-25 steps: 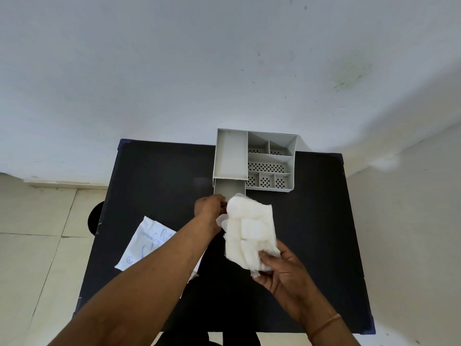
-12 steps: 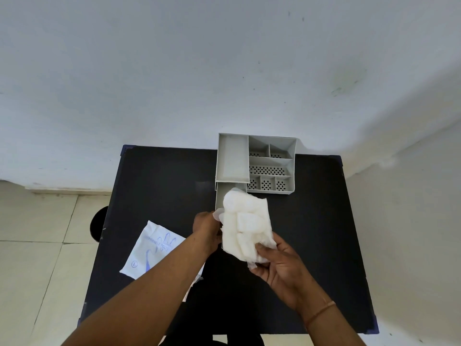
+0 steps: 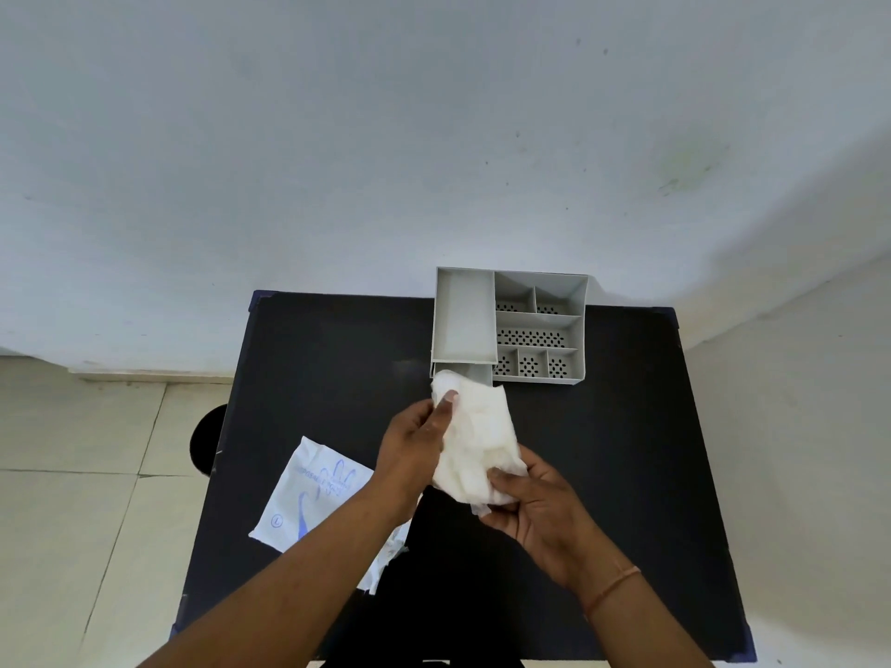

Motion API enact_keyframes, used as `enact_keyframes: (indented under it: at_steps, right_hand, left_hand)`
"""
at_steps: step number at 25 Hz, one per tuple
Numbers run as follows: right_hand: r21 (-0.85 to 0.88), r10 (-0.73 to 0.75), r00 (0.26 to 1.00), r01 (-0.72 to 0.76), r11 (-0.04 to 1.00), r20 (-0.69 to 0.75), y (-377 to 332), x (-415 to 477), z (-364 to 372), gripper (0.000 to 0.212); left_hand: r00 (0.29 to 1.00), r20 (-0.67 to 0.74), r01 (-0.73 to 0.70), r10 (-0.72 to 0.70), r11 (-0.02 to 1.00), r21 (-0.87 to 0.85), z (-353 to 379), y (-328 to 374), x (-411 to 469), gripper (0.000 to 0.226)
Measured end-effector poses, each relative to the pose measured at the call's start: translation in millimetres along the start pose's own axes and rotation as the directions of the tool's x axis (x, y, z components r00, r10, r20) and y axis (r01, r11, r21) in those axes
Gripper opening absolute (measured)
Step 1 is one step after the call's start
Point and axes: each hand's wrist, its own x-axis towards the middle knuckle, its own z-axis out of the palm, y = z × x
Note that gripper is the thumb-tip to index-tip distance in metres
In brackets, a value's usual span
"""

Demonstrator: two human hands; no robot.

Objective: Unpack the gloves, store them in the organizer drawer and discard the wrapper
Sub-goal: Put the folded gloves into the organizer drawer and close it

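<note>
A bundle of white gloves (image 3: 477, 441) hangs above the middle of the black table (image 3: 602, 450). My left hand (image 3: 414, 450) grips its left side with the thumb pressed on top. My right hand (image 3: 535, 503) holds its lower end from below. Just beyond the bundle, the grey organizer (image 3: 511, 325) stands at the table's far edge, and its drawer (image 3: 477, 371) is pulled out toward me, partly hidden by the gloves. The white wrapper (image 3: 313, 494) with blue print lies flat on the table's left side, under my left forearm.
A white wall rises right behind the table. Tiled floor shows on the left, with a round dark object (image 3: 207, 441) beside the table's left edge. The organizer's perforated compartments (image 3: 530, 337) appear to hold nothing.
My left hand has moved from beside the drawer onto the left side of the glove bundle, which now looks more folded together. The bundle sits slightly closer to me.
</note>
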Motion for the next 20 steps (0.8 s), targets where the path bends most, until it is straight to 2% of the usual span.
enact_keyframes:
  at_steps: [3, 7, 11, 12, 14, 16, 20]
  right_hand:
    - [-0.077, -0.011, 1.0, 0.01, 0.997, -0.017, 0, 4, 9, 0.034]
    - [-0.219, -0.037, 0.992, 0.01, 0.976, -0.118, -1, 12, 20, 0.029]
    - [-0.271, -0.085, 0.976, 0.029, 0.962, -0.199, -6, 25, 29, 0.024]
    - [-0.267, -0.097, 0.973, 0.039, 0.963, -0.209, -8, 27, 31, 0.025]
    - [-0.266, -0.115, 0.965, 0.05, 0.963, -0.237, -14, 37, 31, 0.025]
    - [-0.263, -0.129, 0.953, 0.055, 0.963, -0.273, -20, 51, 28, 0.024]
    - [-0.326, -0.183, 0.951, 0.095, 0.941, -0.251, -25, 63, 31, 0.017]
  left_hand:
    - [0.999, -0.05, -0.001, 0.01, 0.984, 0.18, -4, 0, 17, 0.02]
    - [0.995, -0.094, 0.011, 0.027, 0.926, 0.378, -6, -8, 36, 0.018]
    - [0.963, -0.072, -0.157, 0.26, 0.758, 0.633, -6, -6, 48, 0.048]
    - [0.948, -0.055, -0.198, 0.315, 0.714, 0.671, -6, -5, 49, 0.049]
    - [0.928, 0.016, -0.269, 0.372, 0.64, 0.72, -2, -2, 57, 0.039]
    - [0.934, 0.098, -0.302, 0.344, 0.612, 0.731, 5, 0, 66, 0.032]
    - [0.943, 0.168, -0.311, 0.287, 0.581, 0.752, 3, 4, 71, 0.04]
